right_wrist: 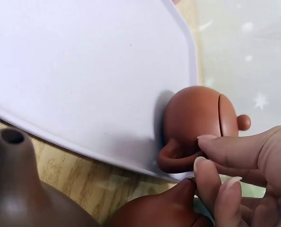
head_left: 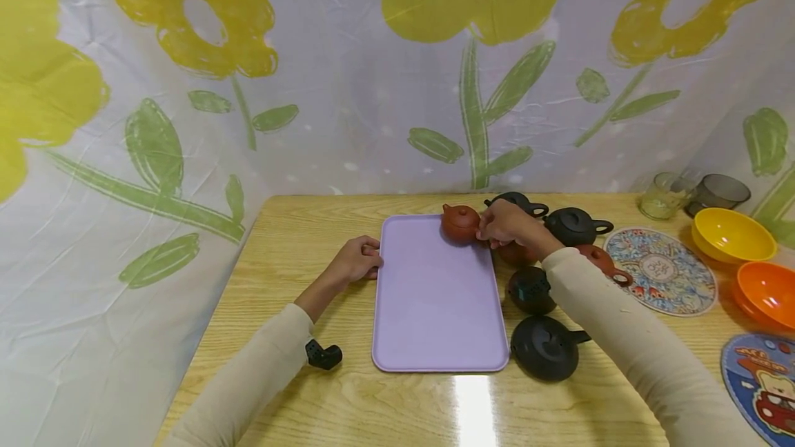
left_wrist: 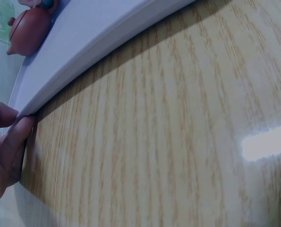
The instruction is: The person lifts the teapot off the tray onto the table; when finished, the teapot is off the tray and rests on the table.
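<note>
Now the right hand [head_left: 506,225] pinches the red teapot [head_left: 460,222] at the tray's [head_left: 435,309] far corner; left hand [head_left: 359,261] grips the tray's edge.

No words, numbers, labels or brand marks can be read in any view. The round patterned mat [head_left: 660,271] near the right edge of the desk [head_left: 292,226] has a pale centre medallion with marks too small to make out. The blue mat [head_left: 760,381] at the front right corner carries a cartoon picture and some shapes along its rim, too blurred to tell whether they are letters.
</note>
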The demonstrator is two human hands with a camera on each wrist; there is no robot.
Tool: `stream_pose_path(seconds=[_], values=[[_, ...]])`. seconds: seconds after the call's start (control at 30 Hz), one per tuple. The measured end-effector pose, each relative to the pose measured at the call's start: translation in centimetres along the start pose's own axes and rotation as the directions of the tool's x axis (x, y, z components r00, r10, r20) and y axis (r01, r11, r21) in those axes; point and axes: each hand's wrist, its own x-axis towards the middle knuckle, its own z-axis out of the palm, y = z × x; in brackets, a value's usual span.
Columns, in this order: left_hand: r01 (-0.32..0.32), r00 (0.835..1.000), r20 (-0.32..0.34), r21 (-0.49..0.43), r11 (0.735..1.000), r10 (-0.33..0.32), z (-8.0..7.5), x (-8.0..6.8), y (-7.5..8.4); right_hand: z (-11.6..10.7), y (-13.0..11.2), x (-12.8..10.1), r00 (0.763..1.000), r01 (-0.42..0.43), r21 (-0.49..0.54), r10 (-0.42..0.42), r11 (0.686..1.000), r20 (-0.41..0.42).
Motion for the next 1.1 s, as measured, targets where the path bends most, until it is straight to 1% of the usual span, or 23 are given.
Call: stream_pose_path(seconds=[0.13,0.33,0.43,0.6,0.7,0.77,0.93,1.03,1.1], values=[[-0.010,1.000,0.002,0.008,1.000,0.010,-0.07,0.01,0.00,-0.02,-0.21,0.08,1.000,-0.012,-0.025,0.012,1.000,-0.005],[-0.011,1.000,0.008,0.004,1.000,0.011,-0.03,-0.05,0.04,0.03,-0.24,0.24,1.000,-0.011,-0.166,0.007,0.986,-0.027],[-0.014,1.000,0.013,0.001,1.000,0.014,0.00,-0.13,0.01,0.14,-0.25,0.18,1.000,-0.006,-0.181,0.003,0.983,-0.021],[-0.016,1.000,0.009,0.000,1.000,0.016,0.01,-0.11,-0.06,0.33,-0.48,0.01,1.000,0.009,-0.129,-0.009,0.992,-0.001],[-0.013,1.000,0.004,-0.001,1.000,0.013,0.00,-0.01,-0.01,0.48,-0.60,0.10,1.000,0.009,-0.059,-0.009,0.998,-0.007],[-0.009,1.000,0.000,-0.001,1.000,0.009,0.01,0.05,0.04,0.57,-0.65,0.18,1.000,0.003,0.010,-0.003,1.000,-0.015],[0.003,1.000,-0.007,0.006,1.000,-0.003,0.01,0.09,0.09,0.71,-0.62,0.31,0.999,-0.008,0.172,0.014,0.985,-0.035],[0.003,1.000,-0.009,0.010,1.000,-0.003,0.00,0.09,0.01,0.63,-0.47,0.17,0.999,-0.004,0.233,0.011,0.973,-0.030],[0.004,1.000,-0.012,0.011,1.000,-0.004,-0.01,0.07,-0.03,0.52,-0.32,-0.07,1.000,0.012,0.253,-0.007,0.967,-0.021]])
